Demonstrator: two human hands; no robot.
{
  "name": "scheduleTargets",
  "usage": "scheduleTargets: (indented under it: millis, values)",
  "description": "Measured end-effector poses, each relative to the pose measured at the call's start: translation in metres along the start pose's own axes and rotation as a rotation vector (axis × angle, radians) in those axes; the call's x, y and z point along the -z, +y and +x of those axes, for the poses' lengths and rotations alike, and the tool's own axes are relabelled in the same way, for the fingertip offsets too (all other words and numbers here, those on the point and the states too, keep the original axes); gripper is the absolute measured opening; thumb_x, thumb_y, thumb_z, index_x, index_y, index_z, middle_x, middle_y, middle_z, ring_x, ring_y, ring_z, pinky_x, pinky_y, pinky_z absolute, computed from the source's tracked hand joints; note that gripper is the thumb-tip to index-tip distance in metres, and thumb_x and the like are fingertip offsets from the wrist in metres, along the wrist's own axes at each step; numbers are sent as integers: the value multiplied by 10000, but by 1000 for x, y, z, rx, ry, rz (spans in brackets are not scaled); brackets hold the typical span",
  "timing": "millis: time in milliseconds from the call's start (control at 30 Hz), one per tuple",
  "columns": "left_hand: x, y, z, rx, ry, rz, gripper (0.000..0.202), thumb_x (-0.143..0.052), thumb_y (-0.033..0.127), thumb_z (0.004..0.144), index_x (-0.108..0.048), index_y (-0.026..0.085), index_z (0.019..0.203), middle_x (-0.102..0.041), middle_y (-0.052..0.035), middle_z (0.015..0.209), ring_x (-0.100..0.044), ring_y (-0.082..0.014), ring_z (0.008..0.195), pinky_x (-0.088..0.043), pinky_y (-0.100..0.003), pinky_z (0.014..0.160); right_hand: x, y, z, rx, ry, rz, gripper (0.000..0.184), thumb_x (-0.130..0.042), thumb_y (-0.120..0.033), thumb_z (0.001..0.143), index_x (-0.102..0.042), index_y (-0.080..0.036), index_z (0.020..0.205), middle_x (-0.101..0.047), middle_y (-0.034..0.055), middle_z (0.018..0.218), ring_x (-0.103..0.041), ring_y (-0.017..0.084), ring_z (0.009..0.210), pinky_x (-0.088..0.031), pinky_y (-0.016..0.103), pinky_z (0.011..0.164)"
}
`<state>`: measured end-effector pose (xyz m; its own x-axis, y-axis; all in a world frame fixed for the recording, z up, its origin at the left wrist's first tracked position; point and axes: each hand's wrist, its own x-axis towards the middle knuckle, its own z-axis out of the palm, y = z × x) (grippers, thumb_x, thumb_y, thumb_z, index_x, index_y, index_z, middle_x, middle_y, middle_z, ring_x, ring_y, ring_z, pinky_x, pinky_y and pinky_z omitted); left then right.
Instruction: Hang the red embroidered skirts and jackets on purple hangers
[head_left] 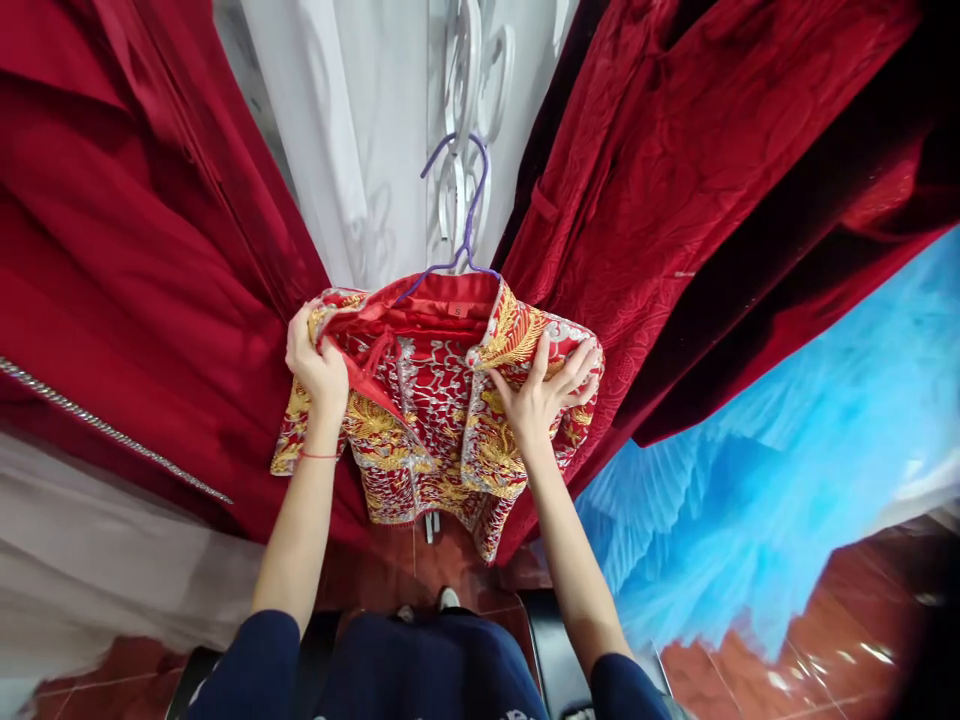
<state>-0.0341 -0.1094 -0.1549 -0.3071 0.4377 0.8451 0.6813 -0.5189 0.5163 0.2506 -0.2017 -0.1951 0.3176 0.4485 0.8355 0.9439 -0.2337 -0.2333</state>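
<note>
A red jacket with gold and silver embroidery hangs in front of me on a purple wire hanger. Its front is parted, showing the red lining and a small size label at the neck. My left hand is closed around the jacket's left-side shoulder, thumb on the inner edge. On the other front panel lies my right hand, fingers spread over the embroidery near the shoulder. The hanger's hook goes over a white ring-like piece; the lower part of the hanger is hidden inside the jacket.
Dark red garments hang close on the left and right. A light blue ruffled dress spreads at the lower right. Pale fabric hangs at the lower left. Below me are a black seat and red floor tiles.
</note>
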Motion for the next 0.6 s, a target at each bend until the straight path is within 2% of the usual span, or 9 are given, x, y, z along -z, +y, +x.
scheduleTargets:
  millis: [67,167,233,300,367,433,500,600]
  values:
    - [2,-8,21,-36,-52,-44,445,-397,141,835,-620,148,1219,-685,-132,1210,-628,-241,1199,-463,-381,1088,-1,7,4,32,-9,-17,767,-546,-634,889,-422,-184,1498,-159,262,1627,-139,451,1497,-158,705,1089]
    - [7,-22,51,-104,-256,-114,377,-458,205,829,-660,180,1148,-713,-98,1157,-662,-240,1113,-501,-378,1043,-3,21,15,26,53,-35,705,-519,-590,920,-443,-180,1489,-218,254,1617,-158,440,1499,-172,692,1093]
    - [11,-31,70,-128,-404,-209,333,-490,287,853,-683,192,1107,-732,-83,1121,-678,-246,1060,-519,-399,1021,-1,33,28,31,99,-17,638,-469,-543,958,-464,-172,1477,-316,244,1582,-271,399,1473,-237,627,1102]
    - [13,-39,89,-91,-521,-302,321,-527,388,866,-706,194,1049,-746,-69,1059,-684,-248,1026,-527,-410,1006,5,45,43,65,87,52,546,-407,-474,997,-505,-178,1445,-470,212,1493,-444,328,1381,-334,519,1076]
    - [13,-44,107,-20,-639,-345,373,-549,446,876,-711,143,1020,-745,-60,994,-673,-215,1001,-509,-407,1013,18,55,59,103,34,182,470,-367,-415,1018,-569,-190,1378,-610,167,1351,-585,267,1224,-416,417,999]
    - [8,-47,123,39,-753,-357,440,-577,463,875,-699,68,1027,-739,-52,956,-648,-171,969,-486,-399,1018,31,61,75,105,-36,348,419,-386,-417,1014,-639,-201,1269,-695,121,1182,-656,236,1045,-462,350,897]
    - [-3,-49,134,110,-823,-359,494,-643,487,833,-699,37,1029,-737,-41,914,-634,-153,910,-503,-359,968,41,66,90,84,-141,507,375,-441,-460,994,-684,-207,1128,-721,68,977,-658,201,843,-467,300,781]
    - [-24,-49,136,297,-899,-307,482,-781,521,669,-739,89,879,-718,-21,735,-637,-177,728,-544,-278,720,41,73,111,55,-322,696,388,-502,-548,951,-668,-202,895,-634,0,748,-552,151,668,-419,262,665]
